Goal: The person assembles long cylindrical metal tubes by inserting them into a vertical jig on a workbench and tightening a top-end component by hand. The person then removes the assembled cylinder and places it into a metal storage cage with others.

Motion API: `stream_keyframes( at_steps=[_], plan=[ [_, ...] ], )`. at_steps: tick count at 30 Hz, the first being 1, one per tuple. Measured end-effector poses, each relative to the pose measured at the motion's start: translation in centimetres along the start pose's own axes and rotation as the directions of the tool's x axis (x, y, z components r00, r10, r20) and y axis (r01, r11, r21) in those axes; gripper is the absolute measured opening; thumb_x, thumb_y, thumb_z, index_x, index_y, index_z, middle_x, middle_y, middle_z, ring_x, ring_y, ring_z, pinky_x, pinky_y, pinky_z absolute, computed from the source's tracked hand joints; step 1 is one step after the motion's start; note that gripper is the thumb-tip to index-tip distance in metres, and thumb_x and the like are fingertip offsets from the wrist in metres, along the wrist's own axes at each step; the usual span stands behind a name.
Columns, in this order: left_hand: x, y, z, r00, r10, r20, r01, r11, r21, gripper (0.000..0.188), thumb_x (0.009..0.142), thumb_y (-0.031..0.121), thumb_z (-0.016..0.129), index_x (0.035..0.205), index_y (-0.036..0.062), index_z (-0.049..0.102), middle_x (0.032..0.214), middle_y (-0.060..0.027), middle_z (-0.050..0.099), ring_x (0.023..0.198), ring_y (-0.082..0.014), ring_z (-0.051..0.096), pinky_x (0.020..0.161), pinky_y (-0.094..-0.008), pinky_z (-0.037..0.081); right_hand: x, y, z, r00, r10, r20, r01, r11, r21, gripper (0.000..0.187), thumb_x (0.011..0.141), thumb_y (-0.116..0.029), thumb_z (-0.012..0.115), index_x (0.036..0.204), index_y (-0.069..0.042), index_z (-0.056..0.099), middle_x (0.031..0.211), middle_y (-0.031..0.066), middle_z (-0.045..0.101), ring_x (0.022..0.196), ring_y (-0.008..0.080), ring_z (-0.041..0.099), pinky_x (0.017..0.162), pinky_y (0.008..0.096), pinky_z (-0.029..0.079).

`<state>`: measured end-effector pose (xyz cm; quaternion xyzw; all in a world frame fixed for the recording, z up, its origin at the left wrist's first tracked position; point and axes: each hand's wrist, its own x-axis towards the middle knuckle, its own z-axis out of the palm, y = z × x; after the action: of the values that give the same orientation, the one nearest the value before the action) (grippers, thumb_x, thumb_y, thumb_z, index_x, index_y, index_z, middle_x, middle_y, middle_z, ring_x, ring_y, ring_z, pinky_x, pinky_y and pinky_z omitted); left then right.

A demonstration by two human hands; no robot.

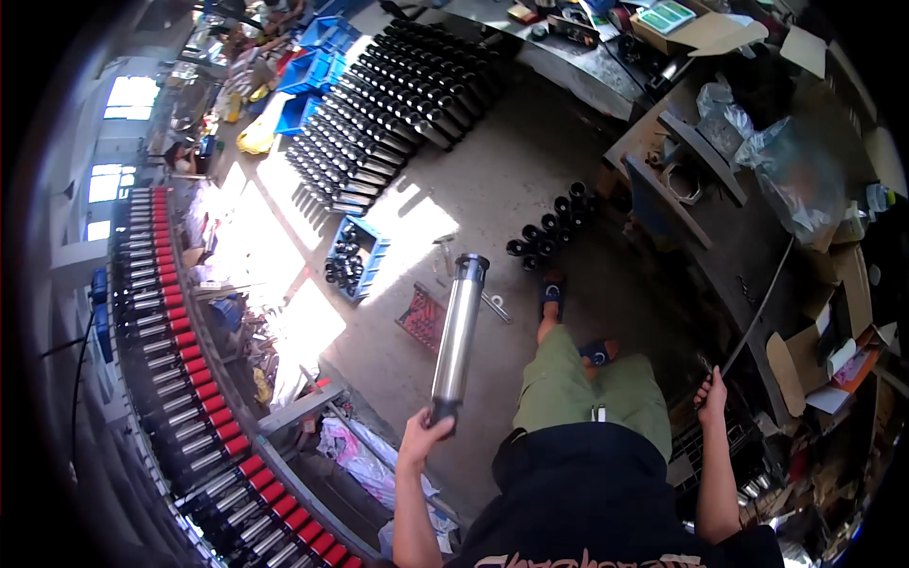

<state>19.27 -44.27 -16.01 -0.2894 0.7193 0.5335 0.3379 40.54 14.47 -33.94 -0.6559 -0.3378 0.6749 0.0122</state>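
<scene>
A shiny steel hydraulic cylinder (458,331) with black end fittings stands out in front of me, tilted slightly right at its far end. My left hand (426,437) is closed round its black near end. Off to the right, my right hand (710,396) is closed on the near end of a long thin metal rod (760,308). That rod runs away from me along the workbench edge. On the floor beyond the cylinder lies a red perforated crate (422,318), partly hidden by the cylinder.
Black-and-silver cylinders (398,104) stand in rows ahead. A blue bin (375,254) holds black parts; more black parts (552,227) stand on the floor. Red-ended cylinders (194,364) line a rack at left. The cluttered workbench (715,251) bounds the right, with a clear plastic bag (800,180).
</scene>
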Motion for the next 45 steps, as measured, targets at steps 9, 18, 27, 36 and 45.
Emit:
stream_keyframes(
  at_steps=[9,18,27,36,45],
  plan=[
    [-5.4,27.4,16.3,0.224,0.97,0.094,-0.856,0.242,-0.457,0.057,0.066,0.003,0.08,0.116,-0.0006,0.053,0.101,-0.0158,0.065,0.094,-0.0256,0.066,0.085,-0.0414,0.056,3.1,5.3,-2.1,0.881,-0.38,-0.284,0.334,0.922,-0.196,0.038,0.092,-0.044,0.068,0.075,-0.015,0.052,0.055,-0.004,0.043,0.039,0.0113,0.039,0.037,0.0293,0.031],
    [2.1,44.2,38.2,0.268,0.951,0.155,-0.71,0.303,-0.635,0.024,0.078,0.014,0.083,0.09,0.0001,0.067,0.087,-0.0022,0.069,0.08,-0.0121,0.063,0.077,-0.0288,0.05,-10.0,6.8,1.2,0.66,-0.611,-0.438,0.374,0.772,-0.514,0.055,0.09,-0.048,0.069,0.07,0.004,0.061,0.054,0.0107,0.051,0.055,0.0185,0.053,0.059,0.0406,0.044],
    [3.9,50.6,46.2,0.439,0.732,0.521,-0.686,0.647,-0.332,0.027,0.069,0.011,0.089,0.087,0.0027,0.07,0.081,0.0008,0.066,0.07,-0.0103,0.059,0.067,-0.0286,0.047,-19.3,11.3,5.6,0.536,-0.683,-0.495,0.412,0.724,-0.553,0.043,0.091,-0.035,0.071,0.072,0.002,0.062,0.057,0.0191,0.053,0.05,0.02,0.054,0.053,0.0398,0.041],
    [5.9,45.9,42.9,-0.067,0.617,0.785,-0.816,0.419,-0.399,0.05,0.059,0.003,0.089,0.102,0.0062,0.064,0.094,-0.002,0.069,0.089,-0.0145,0.065,0.084,-0.0319,0.052,-26.8,2.1,8.9,0.449,-0.816,-0.365,0.521,0.571,-0.635,0.033,0.087,-0.027,0.074,0.068,-0.002,0.062,0.052,0.0163,0.051,0.046,0.0338,0.054,0.048,0.0401,0.04],
    [4.3,45.8,43.0,-0.097,0.708,0.7,-0.851,0.306,-0.427,0.051,0.061,0.015,0.089,0.105,0.0033,0.067,0.095,-0.0029,0.069,0.088,-0.0133,0.062,0.087,-0.0315,0.052,-32.2,-11.1,6.8,0.341,-0.924,-0.173,0.571,0.35,-0.743,0.019,0.081,-0.017,0.076,0.087,-0.003,0.064,0.056,0.0105,0.056,0.048,0.02,0.056,0.051,0.034,0.044]
  ],
)
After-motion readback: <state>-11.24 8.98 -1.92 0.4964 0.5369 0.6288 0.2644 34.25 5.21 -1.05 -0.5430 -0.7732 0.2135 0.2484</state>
